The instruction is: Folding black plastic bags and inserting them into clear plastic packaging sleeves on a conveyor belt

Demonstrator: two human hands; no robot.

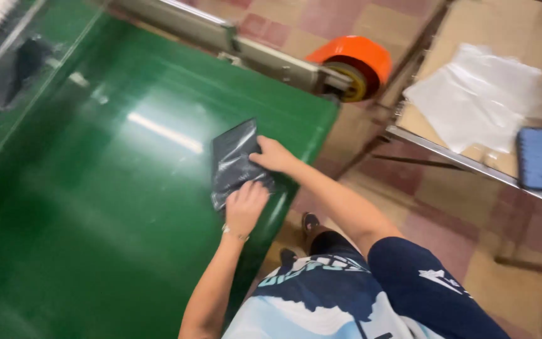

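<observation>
Grey plastic bag (233, 162) lies flat under both pressing hands, left (244, 207) and right (273, 155), fingers open.

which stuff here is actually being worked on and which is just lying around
In hand:
- grey plastic bag, flat on the green surface
- left hand pressing its near edge
- right hand resting on its right edge

Lying about:
- orange tape roll at the far end
- clear plastic bags on the side table
- blue flat block beside them
</observation>
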